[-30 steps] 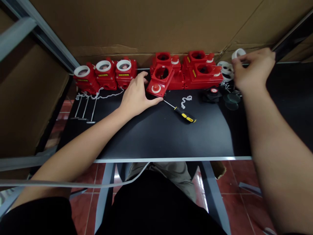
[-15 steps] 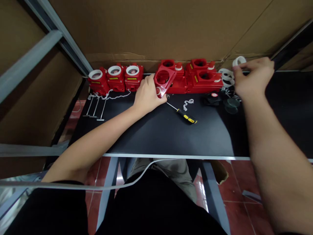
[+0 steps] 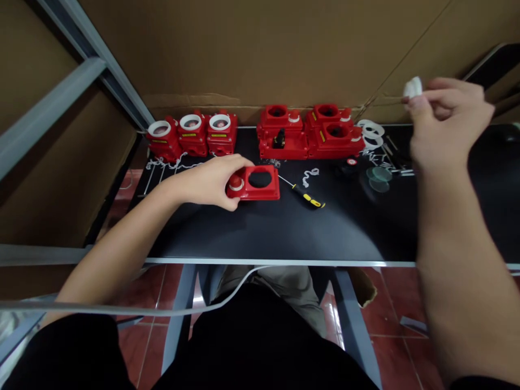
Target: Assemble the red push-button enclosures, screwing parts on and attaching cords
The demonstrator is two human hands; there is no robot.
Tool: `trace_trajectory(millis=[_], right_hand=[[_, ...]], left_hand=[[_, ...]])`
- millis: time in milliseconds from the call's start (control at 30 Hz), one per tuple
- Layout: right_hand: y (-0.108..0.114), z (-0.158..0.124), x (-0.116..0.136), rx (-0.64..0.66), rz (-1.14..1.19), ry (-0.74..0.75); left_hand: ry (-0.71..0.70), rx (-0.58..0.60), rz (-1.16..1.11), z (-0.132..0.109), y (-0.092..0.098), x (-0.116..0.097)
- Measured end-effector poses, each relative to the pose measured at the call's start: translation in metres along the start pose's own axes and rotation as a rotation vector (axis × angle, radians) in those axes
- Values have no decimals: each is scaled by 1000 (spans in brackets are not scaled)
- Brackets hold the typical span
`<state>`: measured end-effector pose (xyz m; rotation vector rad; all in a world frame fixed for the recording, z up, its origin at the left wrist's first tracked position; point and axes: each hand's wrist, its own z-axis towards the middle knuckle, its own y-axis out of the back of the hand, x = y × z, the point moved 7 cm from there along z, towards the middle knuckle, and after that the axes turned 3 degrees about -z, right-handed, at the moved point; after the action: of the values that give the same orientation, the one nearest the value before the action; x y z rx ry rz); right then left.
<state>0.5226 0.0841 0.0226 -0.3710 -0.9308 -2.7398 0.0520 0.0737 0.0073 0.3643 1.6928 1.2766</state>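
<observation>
While cardboard (image 3: 260, 49) backs the black tabletop (image 3: 264, 233), the left grip (image 3: 213, 179) clasps a red cover (image 3: 247, 188), the right (image 3: 449, 122), seemingly, a white ring (image 3: 413, 88).

Blk tabletop (image 3: 260, 235) — red boxes (image 3: 333, 147) along back, yel/blk screwdriver (image 3: 306, 195) + wht cord (image 3: 306, 177) mid — clear discs (image 3: 378, 179) R.

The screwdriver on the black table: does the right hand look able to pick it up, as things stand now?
Probably not easily yet: the right hand is pinching a white piece, which it would likely need to put down first. Otherwise the way looks free, as nothing lies over the screwdriver.
</observation>
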Motion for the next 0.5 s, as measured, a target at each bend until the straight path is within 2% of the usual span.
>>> trace_trajectory(millis=[67, 133, 233, 300, 400, 500], right_hand=[[3, 1, 37, 70, 136, 13], [-4, -3, 87, 213, 264, 75], [-22, -21, 166, 431, 433, 194], [-31, -40, 209, 539, 544, 279], [-35, -68, 244, 598, 727, 314], [-33, -92, 249, 575, 806, 271]], left_hand=[[-23, 57, 1, -9, -4, 3], [-59, 76, 2, -16, -10, 7], [-97, 45, -2, -21, -17, 12], [-94, 30, -9, -22, -21, 15], [-60, 30, -36, -22, -26, 16], [-29, 2, -68, -19, -28, 14]])
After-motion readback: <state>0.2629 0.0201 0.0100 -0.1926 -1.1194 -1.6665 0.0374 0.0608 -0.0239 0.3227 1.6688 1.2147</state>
